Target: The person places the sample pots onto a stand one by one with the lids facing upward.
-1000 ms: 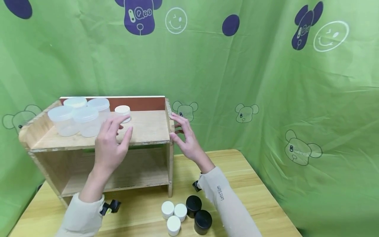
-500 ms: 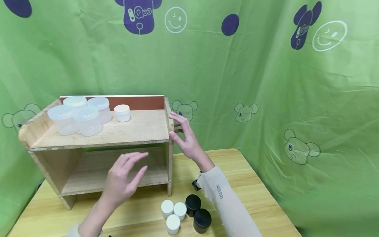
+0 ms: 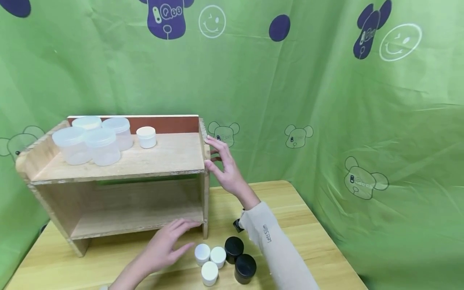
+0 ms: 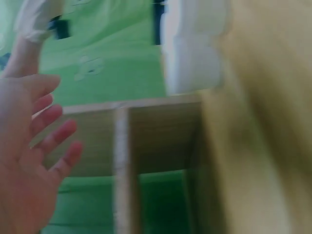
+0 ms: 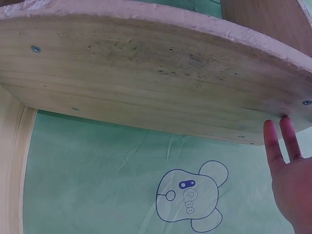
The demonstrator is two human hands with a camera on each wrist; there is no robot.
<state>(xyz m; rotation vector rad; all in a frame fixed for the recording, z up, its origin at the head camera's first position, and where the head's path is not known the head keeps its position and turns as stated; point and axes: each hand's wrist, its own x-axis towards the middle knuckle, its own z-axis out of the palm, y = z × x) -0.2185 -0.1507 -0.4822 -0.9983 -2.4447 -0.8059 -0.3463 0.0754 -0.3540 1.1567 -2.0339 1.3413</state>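
In the head view, my left hand (image 3: 164, 247) is low in front of the wooden shelf (image 3: 119, 177), fingers spread and nothing held. Just right of its thumb, three small white jars (image 3: 209, 274) stand on the table, touching two black jars (image 3: 245, 269). The left wrist view is blurred; the hand (image 4: 29, 146) shows with fingers apart, and white jars (image 4: 195, 53) appear at the top. My right hand (image 3: 230, 173) rests against the shelf's right side panel (image 5: 146, 83), with two fingertips (image 5: 287, 129) touching its outer face in the right wrist view.
On the shelf's top board, several translucent jars (image 3: 103, 149) with frosted lids cluster at the left. One small white jar (image 3: 146, 137) stands just right of them. A green printed curtain (image 3: 253, 88) hangs behind the wooden table (image 3: 275, 213).
My left hand has let the small white jar stay on the top board, dropped away from it, and moved down and right toward the white jars on the table. My right hand stays at the side panel.
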